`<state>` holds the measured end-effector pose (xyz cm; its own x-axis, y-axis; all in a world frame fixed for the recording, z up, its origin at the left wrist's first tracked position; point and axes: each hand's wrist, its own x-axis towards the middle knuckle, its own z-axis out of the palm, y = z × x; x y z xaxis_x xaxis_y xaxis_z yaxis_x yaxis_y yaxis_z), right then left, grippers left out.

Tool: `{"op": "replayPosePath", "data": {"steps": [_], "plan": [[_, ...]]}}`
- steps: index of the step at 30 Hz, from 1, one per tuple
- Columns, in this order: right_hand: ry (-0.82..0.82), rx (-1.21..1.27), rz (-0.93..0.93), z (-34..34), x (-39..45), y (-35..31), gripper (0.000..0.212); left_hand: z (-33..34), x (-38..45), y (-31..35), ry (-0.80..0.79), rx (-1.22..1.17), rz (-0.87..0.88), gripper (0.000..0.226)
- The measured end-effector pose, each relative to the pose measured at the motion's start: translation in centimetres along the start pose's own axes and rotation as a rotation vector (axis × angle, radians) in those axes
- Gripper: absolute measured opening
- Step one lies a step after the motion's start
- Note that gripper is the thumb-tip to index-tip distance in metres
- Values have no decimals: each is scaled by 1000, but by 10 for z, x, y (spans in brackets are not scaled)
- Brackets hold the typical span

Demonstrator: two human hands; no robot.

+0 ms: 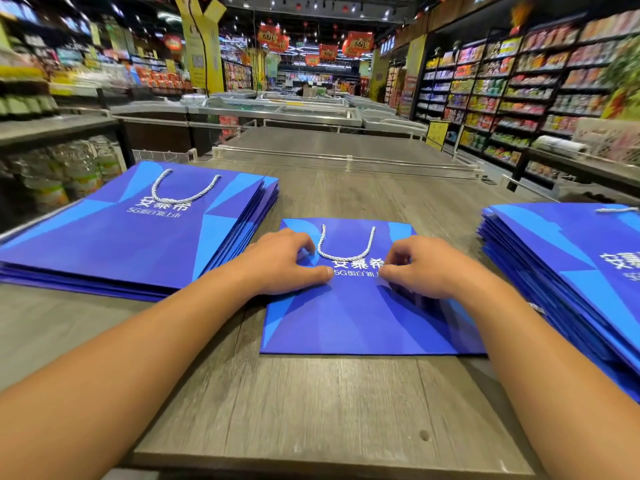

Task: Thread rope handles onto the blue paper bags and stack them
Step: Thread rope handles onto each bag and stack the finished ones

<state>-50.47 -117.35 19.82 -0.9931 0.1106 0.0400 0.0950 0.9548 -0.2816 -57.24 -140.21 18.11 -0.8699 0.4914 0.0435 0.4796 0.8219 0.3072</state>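
A blue paper bag (349, 317) lies flat on the wooden table (311, 410) in front of me. A white rope handle (344, 249) is threaded through its far edge and loops back over its face. My left hand (284, 261) rests on the bag left of the rope. Its fingers are curled and its thumb and fingertips pinch at the paper. My right hand (426, 268) mirrors it right of the rope, thumb and forefinger close together on the bag's face. A stack of handled blue bags (138, 237) lies at the left.
A second stack of blue bags (571, 271) sits at the right edge of the table. Plastic divider rails (346, 161) cross the table behind the bags. Shop shelves (519, 91) line the right side, and bottles (69, 168) fill a low shelf at the left.
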Motion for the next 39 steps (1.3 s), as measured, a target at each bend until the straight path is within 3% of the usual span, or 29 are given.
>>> {"op": "replayPosePath", "data": {"steps": [2,6,11,18,22,31,39], "plan": [[31,4,-16,4,2,-1,18,3,0,5,-1,56,-16,91],[50,-7,-51,16,9,0,28,10,1,13,-79,182,11,65],[102,49,-34,21,13,-3,46,12,-2,21,-102,177,89,65],[-48,-98,-113,29,16,-7,50,14,-6,24,-113,172,156,71],[-139,-154,-35,30,15,-5,59,17,-2,21,-160,219,73,85],[-145,-127,89,34,18,2,80,21,1,15,-141,186,-43,114],[-175,-138,276,22,16,25,78,14,-7,16,-177,215,-99,111]]}}
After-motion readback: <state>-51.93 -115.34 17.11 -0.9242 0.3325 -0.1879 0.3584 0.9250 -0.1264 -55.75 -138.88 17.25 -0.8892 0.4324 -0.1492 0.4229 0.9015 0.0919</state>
